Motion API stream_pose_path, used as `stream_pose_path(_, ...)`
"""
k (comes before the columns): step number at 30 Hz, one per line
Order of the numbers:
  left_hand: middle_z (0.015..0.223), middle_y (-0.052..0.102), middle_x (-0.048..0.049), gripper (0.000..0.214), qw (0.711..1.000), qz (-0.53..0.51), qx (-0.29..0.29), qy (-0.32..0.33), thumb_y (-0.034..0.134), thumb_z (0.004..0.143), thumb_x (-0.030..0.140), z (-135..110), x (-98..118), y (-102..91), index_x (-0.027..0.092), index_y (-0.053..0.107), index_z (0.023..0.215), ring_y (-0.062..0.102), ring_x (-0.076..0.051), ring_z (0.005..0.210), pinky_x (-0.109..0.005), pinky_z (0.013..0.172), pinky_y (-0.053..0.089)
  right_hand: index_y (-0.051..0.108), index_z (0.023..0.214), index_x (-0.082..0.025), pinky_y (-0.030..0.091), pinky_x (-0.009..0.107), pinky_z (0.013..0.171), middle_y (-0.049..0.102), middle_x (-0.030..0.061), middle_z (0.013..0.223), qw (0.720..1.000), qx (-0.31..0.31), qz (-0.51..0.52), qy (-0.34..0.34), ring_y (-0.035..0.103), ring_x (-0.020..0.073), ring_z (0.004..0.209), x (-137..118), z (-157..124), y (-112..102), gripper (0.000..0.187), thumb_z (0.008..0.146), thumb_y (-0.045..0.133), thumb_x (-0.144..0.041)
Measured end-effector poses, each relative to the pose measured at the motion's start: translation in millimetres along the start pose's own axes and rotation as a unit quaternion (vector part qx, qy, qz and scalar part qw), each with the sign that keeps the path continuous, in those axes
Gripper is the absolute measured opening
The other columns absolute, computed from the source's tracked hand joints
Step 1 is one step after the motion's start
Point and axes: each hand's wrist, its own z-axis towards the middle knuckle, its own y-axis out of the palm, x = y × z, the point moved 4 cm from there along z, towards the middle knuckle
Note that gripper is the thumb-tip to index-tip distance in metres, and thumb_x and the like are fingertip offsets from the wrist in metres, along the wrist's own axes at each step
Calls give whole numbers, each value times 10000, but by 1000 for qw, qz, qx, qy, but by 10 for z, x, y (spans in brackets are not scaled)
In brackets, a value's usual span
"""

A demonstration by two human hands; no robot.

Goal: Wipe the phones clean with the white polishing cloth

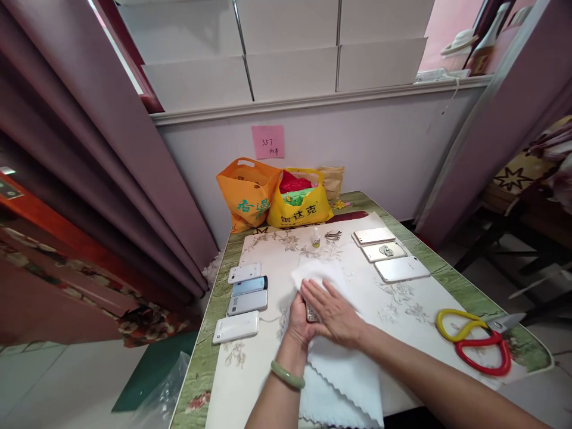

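Observation:
My left hand [298, 319], with a green bangle [287, 375] at its wrist, is closed around a small phone. Number keys seem to show on the bit of phone [312, 314] visible between my hands. Flat over the phone lies my right hand [333, 313], its fingers stretched out and covering most of it. A white cloth [319, 271] spreads around and beyond my fingertips; how it passes under the hands is hidden. Nearer me on the table lies a pale blue cloth [342, 387] with zigzag edges.
Several phones [247, 302] line the table's left side; three more [402, 269] lie at right. Scissors [482, 336] rest near the right edge. A small bottle [316, 238] and a dark wire-like item [333, 235] sit ahead. Orange [248, 190] and yellow [299, 208] bags stand behind.

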Motion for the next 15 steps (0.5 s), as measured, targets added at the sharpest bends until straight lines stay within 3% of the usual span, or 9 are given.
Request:
stream_pose_path(2,1119,712,-84,297,999,-2,-40,-28,545,891,311,7,-9,80,156,678,1107,648,-206,1081,-311,974,484,0,1537,-138,168,518,1175,137,138,1584,996,21,-9,88,161,275,1460,158,60,-19,827,945,286,-640)
stream_pose_path(4,1105,715,-94,329,997,1,-53,-52,551,887,348,18,-18,93,149,668,1121,664,-213,1046,-328,954,499,-13,1535,-122,155,541,1169,139,159,1580,992,36,-12,118,152,292,1460,174,3,-33,835,948,288,-634)
stream_pose_path(8,776,735,-68,246,999,8,50,3,572,867,319,63,16,-96,117,701,924,704,-182,761,-318,865,538,-4,1536,-112,112,532,1179,139,169,1576,1000,3,19,-12,163,311,1455,-79,-216,-35,997,856,324,-762)
stream_pose_path(10,737,728,-44,209,997,6,69,32,561,870,282,70,28,-122,132,702,904,697,-159,712,-294,850,540,6,1539,-143,116,508,1183,160,146,1577,998,-19,31,-42,181,285,1454,-65,-192,-41,936,881,314,-734)
stream_pose_path(11,795,741,-49,215,998,5,53,27,554,876,282,69,21,-91,140,702,941,703,-160,758,-294,866,535,9,1540,-160,122,500,1183,174,135,1577,999,-22,30,-34,187,273,1454,0,-138,-45,891,902,307,-706)
stream_pose_path(15,1102,722,-91,312,999,6,-37,-31,535,901,335,26,-13,111,153,667,1117,675,-211,1028,-345,950,505,2,1537,-165,141,529,1174,150,132,1583,994,4,11,104,152,270,1462,301,19,-51,801,954,325,-608)
